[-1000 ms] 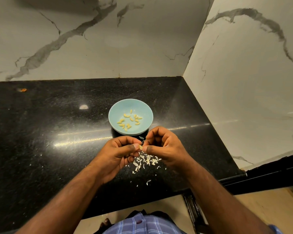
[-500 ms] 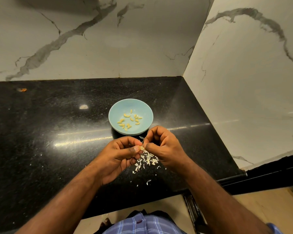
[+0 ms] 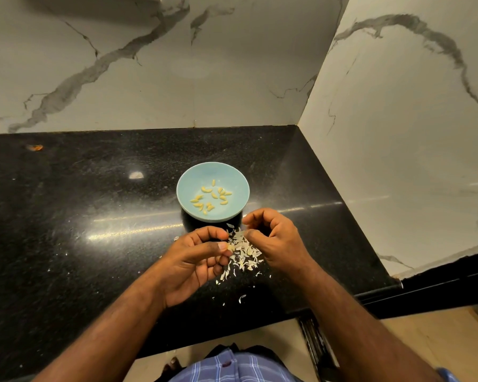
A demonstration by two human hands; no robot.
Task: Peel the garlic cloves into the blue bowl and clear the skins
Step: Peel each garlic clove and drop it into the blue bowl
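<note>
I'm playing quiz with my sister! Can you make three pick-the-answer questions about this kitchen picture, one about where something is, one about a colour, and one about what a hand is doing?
1. Where is the heap of papery white garlic skins?
A. Inside the bowl
B. On the black stone counter, between the two hands
C. On the floor

2. What colour is the small round bowl holding the peeled yellowish garlic cloves?
A. Red
B. Light blue
C. Black

3. What is the left hand doing?
A. Pinching a pale garlic clove at its fingertips
B. Lying flat on the counter
C. Lifting the bowl

Answers: 1 B, the skins lie on the counter in front of the bowl, beside the right hand. 2 B, its rim and inside are light blue. 3 A, thumb and fingers close on a small pale piece.
</note>
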